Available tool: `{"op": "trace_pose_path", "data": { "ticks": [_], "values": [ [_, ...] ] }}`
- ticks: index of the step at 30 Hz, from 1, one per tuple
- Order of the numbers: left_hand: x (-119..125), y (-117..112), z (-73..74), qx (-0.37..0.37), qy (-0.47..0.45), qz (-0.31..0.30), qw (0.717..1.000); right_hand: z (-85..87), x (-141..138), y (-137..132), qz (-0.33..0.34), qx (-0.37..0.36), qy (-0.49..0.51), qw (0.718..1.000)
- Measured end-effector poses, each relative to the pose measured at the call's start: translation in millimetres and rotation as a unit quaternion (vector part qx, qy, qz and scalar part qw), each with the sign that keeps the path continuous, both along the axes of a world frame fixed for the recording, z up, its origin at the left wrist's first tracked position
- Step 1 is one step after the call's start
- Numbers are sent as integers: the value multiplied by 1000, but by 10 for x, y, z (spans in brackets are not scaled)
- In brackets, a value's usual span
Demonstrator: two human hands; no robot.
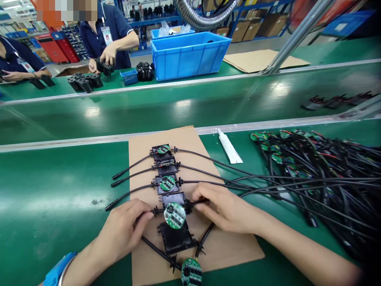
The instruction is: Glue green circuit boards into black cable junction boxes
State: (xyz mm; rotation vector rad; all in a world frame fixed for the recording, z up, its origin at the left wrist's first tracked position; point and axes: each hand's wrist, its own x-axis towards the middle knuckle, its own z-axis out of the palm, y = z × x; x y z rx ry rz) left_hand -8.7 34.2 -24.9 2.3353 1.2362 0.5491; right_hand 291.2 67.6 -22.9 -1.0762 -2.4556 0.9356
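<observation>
My left hand (127,226) pinches the black cable on the left side of a round green circuit board (175,215). On the board's right, my right hand (218,204) grips the other black cable close to its strain relief. The board overlaps a black plastic housing (174,198) and the edge of another housing (177,238) nearer me. Farther up the cardboard sheet (208,242), several similar housings lie in a column with boards and cables in them, such as the board (167,183). Another wired board (191,272) lies at the near edge.
A white tube (229,147) lies beyond my right hand. A heap of wired boards and black cables (321,171) covers the right side. Across the conveyor (178,103) stand a blue bin (190,57) and a co-worker (107,35) handling black parts. A metal post (297,39) slants at the right.
</observation>
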Motion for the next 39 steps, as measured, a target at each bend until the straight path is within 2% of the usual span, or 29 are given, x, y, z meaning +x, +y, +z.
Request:
{"op": "trace_pose_path", "data": {
  "ticks": [3,5,8,14,18,20,23,25,28,31,34,39],
  "values": [
    [-5,44,-93,19,46,-8,999,-176,16,70,6,63,-10,998],
    [11,30,-125,32,44,-10,998,-226,27,61,7,96,-3,995],
    [62,3,-121,62,33,-8,998,-213,67,25,2,122,5,993],
    [131,86,-152,72,118,-15,990,-240,72,10,-29,177,-86,980],
    [68,25,-103,83,87,-1,993,-149,32,-69,-50,208,-69,975],
    [46,-76,-44,65,50,-49,995,-59,21,-176,-35,193,-38,980],
    [57,-232,3,29,31,-164,986,24,7,-374,42,98,-27,994],
    [59,-308,-10,37,29,-184,982,18,7,-473,72,64,-40,995],
    [-7,-392,-45,42,3,-153,987,-41,29,-525,69,79,1,994],
    [-121,-464,-59,31,-14,-100,994,-120,45,-485,27,106,48,993],
    [-184,-512,-91,18,15,-66,998,-226,18,-417,-7,151,25,988],
    [-162,-511,-178,-33,81,-51,995,-368,-44,-402,-9,203,-12,979]
  ]
}}
